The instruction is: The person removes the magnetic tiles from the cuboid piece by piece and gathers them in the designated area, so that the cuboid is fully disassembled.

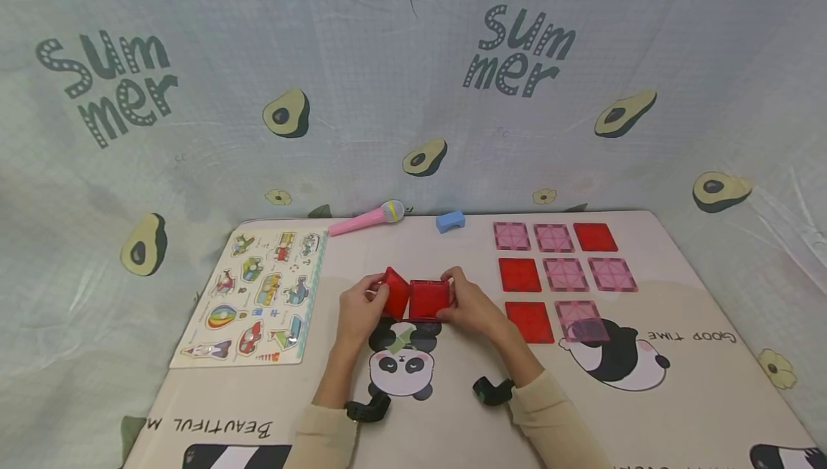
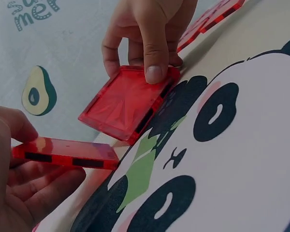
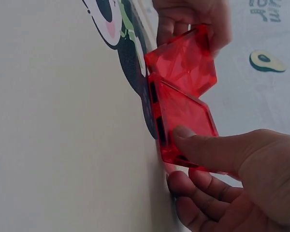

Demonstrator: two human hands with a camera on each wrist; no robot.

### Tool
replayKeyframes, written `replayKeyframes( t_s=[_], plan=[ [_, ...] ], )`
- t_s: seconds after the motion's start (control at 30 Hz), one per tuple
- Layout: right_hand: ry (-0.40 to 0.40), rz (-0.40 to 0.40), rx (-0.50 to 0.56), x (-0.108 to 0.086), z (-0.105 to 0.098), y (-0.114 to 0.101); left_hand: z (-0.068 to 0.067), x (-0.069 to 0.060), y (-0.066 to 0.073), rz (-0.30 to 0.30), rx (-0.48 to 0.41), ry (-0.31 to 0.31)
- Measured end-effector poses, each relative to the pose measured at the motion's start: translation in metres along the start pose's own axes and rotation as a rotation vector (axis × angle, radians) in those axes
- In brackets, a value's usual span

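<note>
Two red translucent magnetic tiles meet near the middle of the table. My left hand (image 1: 360,311) pinches the left red tile (image 1: 395,294), which stands tilted up on its edge. In my right hand (image 1: 474,305) is the right red tile (image 1: 429,300), pinched at its right side with the thumb on its face. The left wrist view shows dark magnets along the rim of the left tile (image 2: 67,153). In the right wrist view the near edges of the left tile (image 3: 186,60) and right tile (image 3: 186,113) appear to touch at a corner.
At right, red tiles (image 1: 520,275) and pink tiles (image 1: 566,274) lie in rows. A picture puzzle board (image 1: 252,300) lies at left. Along the back edge are a pink toy microphone (image 1: 366,220) and a blue block (image 1: 450,222). Behind hangs a patterned curtain (image 1: 362,59).
</note>
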State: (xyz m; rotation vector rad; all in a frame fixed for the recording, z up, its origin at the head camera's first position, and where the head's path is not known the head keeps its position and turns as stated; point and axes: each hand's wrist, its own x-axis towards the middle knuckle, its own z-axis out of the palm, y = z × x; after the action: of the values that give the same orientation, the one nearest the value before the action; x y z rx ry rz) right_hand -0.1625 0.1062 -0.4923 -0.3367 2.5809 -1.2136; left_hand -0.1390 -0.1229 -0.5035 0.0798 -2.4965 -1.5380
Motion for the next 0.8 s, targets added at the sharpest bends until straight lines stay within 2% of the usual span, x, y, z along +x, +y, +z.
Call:
replayKeyframes(
  t_s=[0.17, 0.33, 0.57, 0.8],
  plan=[
    [0.026, -0.029, -0.020, -0.003, -0.002, -0.001, -0.003, 0.002, -0.001, -0.027, 0.020, -0.043],
    [0.043, -0.063, -0.022, -0.006, -0.004, -0.003, -0.008, 0.003, -0.001, -0.063, 0.012, -0.132],
    [0.070, -0.101, -0.034, -0.011, -0.008, -0.005, -0.018, 0.001, 0.007, -0.141, -0.088, -0.273],
    [0.092, -0.156, -0.053, -0.016, -0.011, -0.004, -0.020, -0.003, 0.007, -0.188, -0.187, -0.324]
  ],
)
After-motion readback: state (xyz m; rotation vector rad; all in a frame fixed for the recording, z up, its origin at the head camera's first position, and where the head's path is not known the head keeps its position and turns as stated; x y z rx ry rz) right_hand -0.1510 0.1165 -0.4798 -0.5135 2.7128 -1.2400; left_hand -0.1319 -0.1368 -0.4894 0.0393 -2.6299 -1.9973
